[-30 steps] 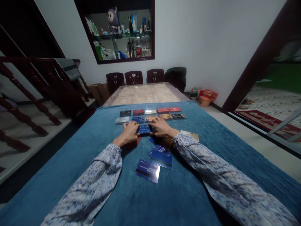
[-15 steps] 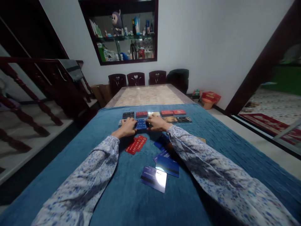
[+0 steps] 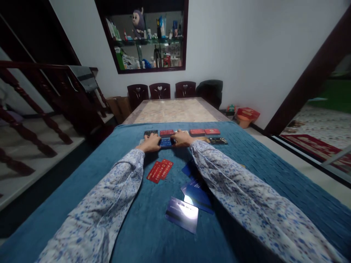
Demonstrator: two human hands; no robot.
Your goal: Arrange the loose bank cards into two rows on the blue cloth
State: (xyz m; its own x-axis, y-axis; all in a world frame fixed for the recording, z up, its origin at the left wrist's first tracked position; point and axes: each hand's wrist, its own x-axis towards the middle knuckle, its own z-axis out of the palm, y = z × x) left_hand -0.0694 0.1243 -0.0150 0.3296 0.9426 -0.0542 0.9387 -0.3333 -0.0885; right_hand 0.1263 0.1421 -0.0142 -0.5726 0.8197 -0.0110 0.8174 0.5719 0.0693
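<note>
My left hand (image 3: 151, 142) and my right hand (image 3: 182, 138) rest side by side on a blue card (image 3: 166, 142), each with its fingers pinched on one end of it. The card lies among rows of cards on the blue cloth (image 3: 131, 204): a dark card (image 3: 150, 132) and red cards (image 3: 166, 132) behind it, more red cards (image 3: 204, 132) and a black card (image 3: 218, 140) to the right. Nearer me lie two overlapping red cards (image 3: 159, 170), blue cards (image 3: 196, 190) and a glossy dark card (image 3: 182, 214).
Beyond the cloth the bare marble tabletop (image 3: 172, 109) runs to several dark chairs (image 3: 159, 90) at the wall. A glass shelf niche (image 3: 146, 36) hangs above them. A wooden stair railing (image 3: 41, 98) stands left, a doorway (image 3: 315, 109) right.
Both hands have slid the blue card farther from me, up into the rows. The two red cards that my left hand covered now lie in full view.
</note>
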